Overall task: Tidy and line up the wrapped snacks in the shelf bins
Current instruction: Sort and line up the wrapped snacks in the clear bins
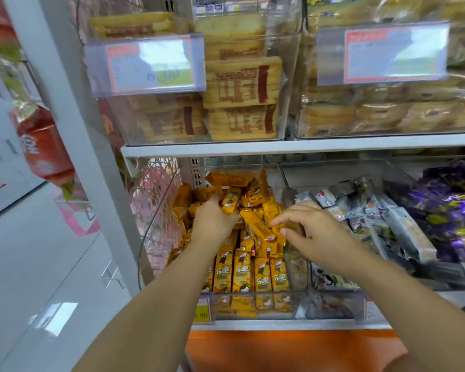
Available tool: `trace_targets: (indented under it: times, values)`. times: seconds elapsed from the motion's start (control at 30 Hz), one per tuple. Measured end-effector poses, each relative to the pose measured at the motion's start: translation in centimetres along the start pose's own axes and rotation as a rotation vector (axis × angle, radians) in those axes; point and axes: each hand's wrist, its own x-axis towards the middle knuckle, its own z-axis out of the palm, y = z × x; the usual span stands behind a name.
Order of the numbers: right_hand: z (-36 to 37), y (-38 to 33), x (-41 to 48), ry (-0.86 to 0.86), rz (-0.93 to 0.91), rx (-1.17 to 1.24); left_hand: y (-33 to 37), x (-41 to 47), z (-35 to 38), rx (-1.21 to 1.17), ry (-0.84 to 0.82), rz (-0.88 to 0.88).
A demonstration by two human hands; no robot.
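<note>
Yellow foil-wrapped snack bars kept in clear plastic shelf bin: front row lined upright, rear heap jumbled. Left grip curled round bar atop heap. Right grip spread, nothing held, fingertips near slanted bar. Risk judged: heap dislodged by pull, bars tipped over divider into grey-wrapped snacks.

The lower shelf bears clear bins side by side, filled with wrapped snacks.
</note>
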Motion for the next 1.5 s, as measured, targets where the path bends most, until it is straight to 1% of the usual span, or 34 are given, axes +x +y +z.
trace_targets:
  times: [0.1, 0.17, 0.27, 0.33, 0.4, 0.67, 0.73, 0.83, 0.93, 0.97, 1.03, 1.07, 1.1, 1.17, 1.23, 1.27, 1.33, 1.4, 1.5]
  values:
    - [-0.3, 0.0, 0.2, -0.002, 0.021, 0.032, -0.3, -0.4, -1.4, -0.053, 0.084, 0.019]
    - [-0.6, -0.1, 0.2, 0.0, 0.036, 0.068, -0.9, -1.1, -2.3, -0.149, 0.078, 0.032]
    - [-0.9, -0.4, 0.1, 0.003, 0.032, 0.089, -1.8, -2.6, -3.6, -0.501, 0.006, 0.015]
    - [-0.7, -0.6, 0.1, -0.009, 0.034, 0.087, -2.0, -3.7, -4.2, -0.65, -0.038, 0.001]
    - [-0.7, -0.7, 0.0, -0.009, 0.038, 0.08, -1.9, -4.4, -4.6, -0.696, -0.101, 0.002]
    - [-1.6, 0.1, -0.5, 0.045, 0.037, 0.075, -1.2, -4.1, -4.6, -0.714, -0.371, -0.084]
    - [-1.8, 0.3, -0.5, 0.044, 0.026, 0.068, -0.7, -4.0, -3.8, -0.618, -0.451, -0.076]
    - [-2.0, 0.5, -0.4, 0.032, 0.01, 0.051, -0.2, -3.8, -2.0, -0.302, -0.584, 0.001]
    - [-2.3, 0.7, -0.5, 0.028, 0.009, 0.044, 0.2, -3.4, -0.7, -0.004, -0.643, 0.049]
    - [-2.3, 0.8, -0.6, 0.023, 0.012, 0.04, 0.2, -3.2, -0.5, 0.144, -0.634, 0.095]
    - [-2.3, 0.9, -0.6, 0.011, 0.019, 0.035, 0.2, -3.1, -0.2, 0.498, -0.561, 0.207]
    - [-2.3, 1.0, -0.7, 0.003, 0.022, 0.035, 0.3, -3.3, -0.2, 0.634, -0.526, 0.238]
    - [-2.3, 1.1, -0.7, -0.004, 0.023, 0.036, 0.4, -3.4, -0.1, 0.72, -0.495, 0.248]
    - [-2.2, 1.1, -0.7, -0.019, 0.025, 0.033, 0.7, -3.4, -0.1, 0.745, -0.401, 0.297]
    - [-2.2, 1.1, -0.7, -0.019, 0.029, 0.032, 1.0, -2.9, 0.2, 0.651, -0.302, 0.426]
    - [-2.2, 1.2, -0.7, -0.015, 0.03, 0.029, 1.2, -2.7, 0.3, 0.621, -0.302, 0.502]
    - [-2.1, 1.2, -0.7, -0.012, 0.025, 0.016, 1.3, -2.2, 0.8, 0.665, -0.356, 0.6]
    - [-2.0, 1.2, -0.5, -0.01, 0.019, 0.011, 1.1, -1.8, 1.2, 0.756, -0.351, 0.636]
    - [-1.9, 1.4, -0.4, -0.016, 0.016, 0.001, 0.8, -1.2, 1.7, 0.837, -0.299, 0.709]
